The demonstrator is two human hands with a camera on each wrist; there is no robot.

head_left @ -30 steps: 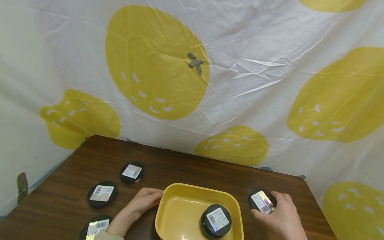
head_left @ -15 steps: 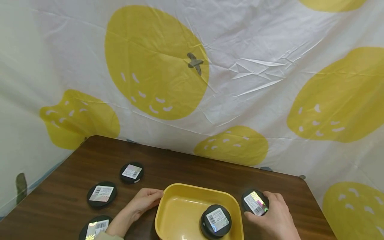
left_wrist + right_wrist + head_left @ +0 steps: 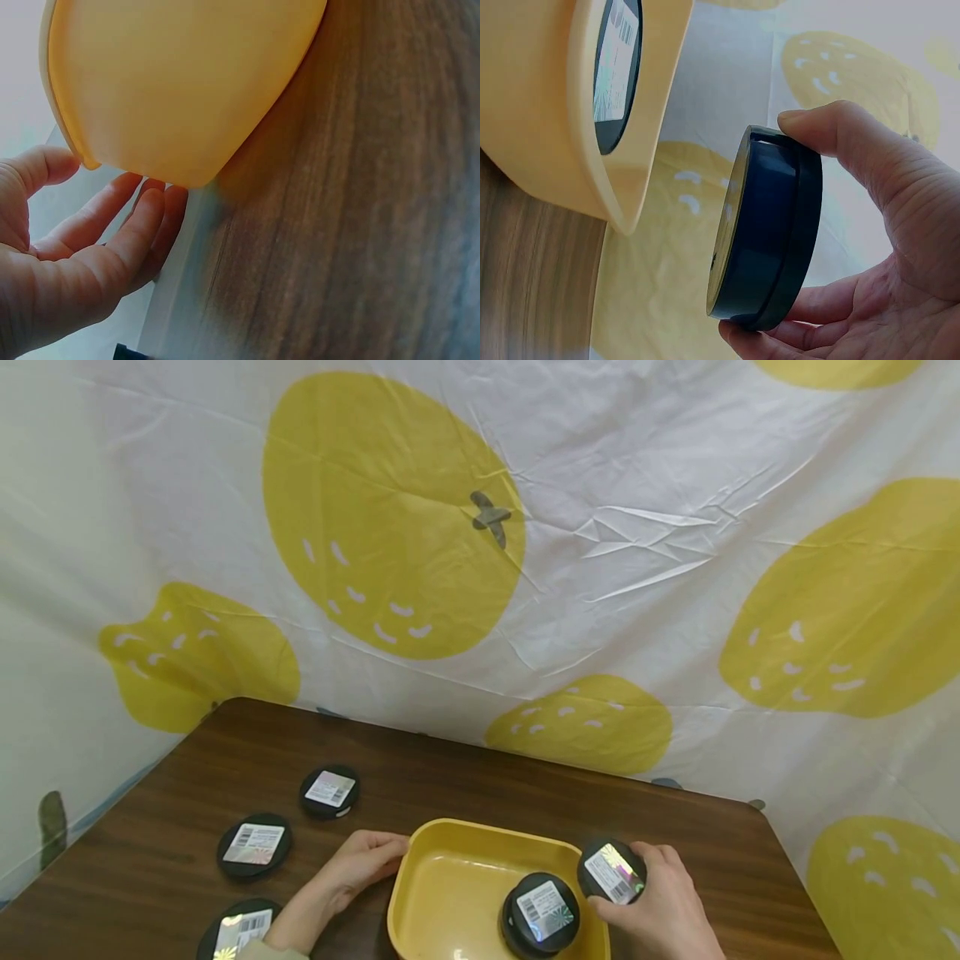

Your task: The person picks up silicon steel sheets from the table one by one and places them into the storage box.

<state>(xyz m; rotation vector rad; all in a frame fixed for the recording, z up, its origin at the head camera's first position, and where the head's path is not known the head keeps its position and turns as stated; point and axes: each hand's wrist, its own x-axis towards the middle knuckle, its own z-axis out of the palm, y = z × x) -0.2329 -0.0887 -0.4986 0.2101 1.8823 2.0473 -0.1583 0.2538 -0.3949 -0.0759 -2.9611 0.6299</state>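
In the head view my right hand [image 3: 658, 902] grips a flat round black container [image 3: 602, 859] by its edge, at the right rim of a yellow plastic bin [image 3: 480, 832]. Seen from the right wrist, this container [image 3: 769, 225] is tilted on edge between thumb and fingertips, apart from the bin's wall [image 3: 532, 135]. My left hand [image 3: 365, 866] holds the bin's far left corner; the left wrist view has the thumb at the lip and the fingers on the outer wall. Inside the bin, at its right side, a labelled black container [image 3: 543, 908] appears stacked on another.
Three more black containers with white labels, a far one [image 3: 330, 791], a middle one [image 3: 253, 845] and a near one [image 3: 242, 933], lie left of the bin on the brown wooden table [image 3: 420, 768]. Behind the table hangs a white curtain [image 3: 637, 635] with yellow lemon prints.
My right hand has carried the black container leftward, from the table on the right to the bin's right rim. The left hand and the bin have stayed in place.
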